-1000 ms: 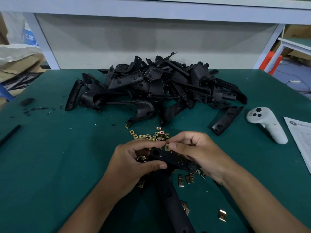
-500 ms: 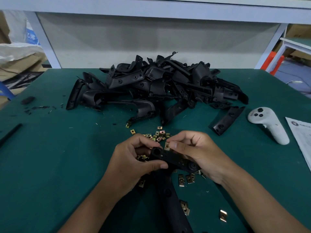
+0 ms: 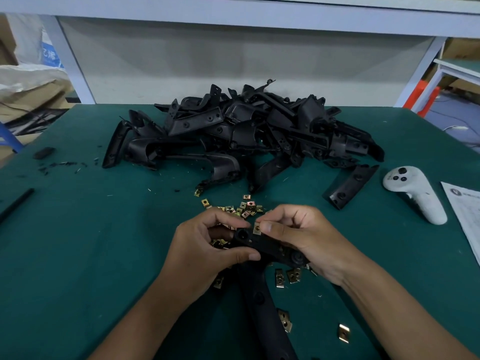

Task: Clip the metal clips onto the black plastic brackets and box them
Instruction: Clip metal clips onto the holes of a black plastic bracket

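Observation:
A long black plastic bracket (image 3: 267,248) is held over the green table, its lower end running down toward me. My left hand (image 3: 207,245) grips its upper end, thumb pressed on the front. My right hand (image 3: 304,237) pinches a small brass-coloured metal clip (image 3: 257,228) against the bracket's top edge, its lower fingers curled round the bracket. Several loose metal clips (image 3: 245,207) lie just beyond my hands, and more clips (image 3: 288,276) lie below them. A big pile of black brackets (image 3: 246,131) fills the middle of the table.
A single black bracket (image 3: 349,185) lies right of the pile. A white handheld controller (image 3: 415,193) and a printed paper sheet (image 3: 467,214) lie at the right edge. Black plastic scraps (image 3: 59,165) and a black rod (image 3: 15,203) lie at the left. No box is in view.
The clip in my right hand has shifted slightly along the bracket's top edge. Both hands stay in nearly the same place.

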Available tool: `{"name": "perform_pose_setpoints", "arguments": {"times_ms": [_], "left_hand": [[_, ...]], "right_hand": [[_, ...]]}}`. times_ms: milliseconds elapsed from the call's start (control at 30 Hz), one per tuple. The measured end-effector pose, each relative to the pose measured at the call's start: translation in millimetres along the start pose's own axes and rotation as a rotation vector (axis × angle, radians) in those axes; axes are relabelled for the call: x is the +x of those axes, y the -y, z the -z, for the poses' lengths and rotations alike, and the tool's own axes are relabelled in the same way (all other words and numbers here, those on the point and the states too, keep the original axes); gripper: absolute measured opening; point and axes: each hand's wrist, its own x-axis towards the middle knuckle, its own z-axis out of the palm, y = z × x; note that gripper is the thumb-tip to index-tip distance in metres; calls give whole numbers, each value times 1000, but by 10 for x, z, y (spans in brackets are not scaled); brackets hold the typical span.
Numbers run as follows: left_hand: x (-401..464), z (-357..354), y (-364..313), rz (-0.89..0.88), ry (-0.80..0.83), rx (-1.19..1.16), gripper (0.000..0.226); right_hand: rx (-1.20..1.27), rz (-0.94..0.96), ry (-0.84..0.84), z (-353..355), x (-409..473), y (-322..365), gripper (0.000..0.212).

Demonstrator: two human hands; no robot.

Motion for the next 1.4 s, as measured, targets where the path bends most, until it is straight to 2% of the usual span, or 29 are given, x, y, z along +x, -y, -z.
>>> {"name": "perform_pose_setpoints", "arguments": {"times_ms": [133,400,567,700,800,933,1100,1267,1400], "left_hand": [[-2,-2,-4,-35,8,-1,49],[-9,8,-26,-21,-16,41,47],[-7,1,-26,-11,-17,17,43],[21,19,-44,-6,-21,14,41],[27,52,-56,5,0,14,39],[38,72,-49,42,-2,-66,37],[36,91,-43,87,25,-97,26],[39,80,-23,109,104,-88,19],[28,65,-47,124,128,-75,18]], "right_hand": [[-48,9,30,8,-7,-10,11],[-226,77,61,72,-25,23,25],[-300,97,84,117,-40,44,27],[-205,90,90,187,-2,11,24],[-134,114,34,235,48,-18,36],[-2,143,36,218,74,-19,26],[-43,175,-35,219,103,-82,21],[-77,210,-82,231,107,-75,31],[-86,204,-111,218,111,-89,25]]}}
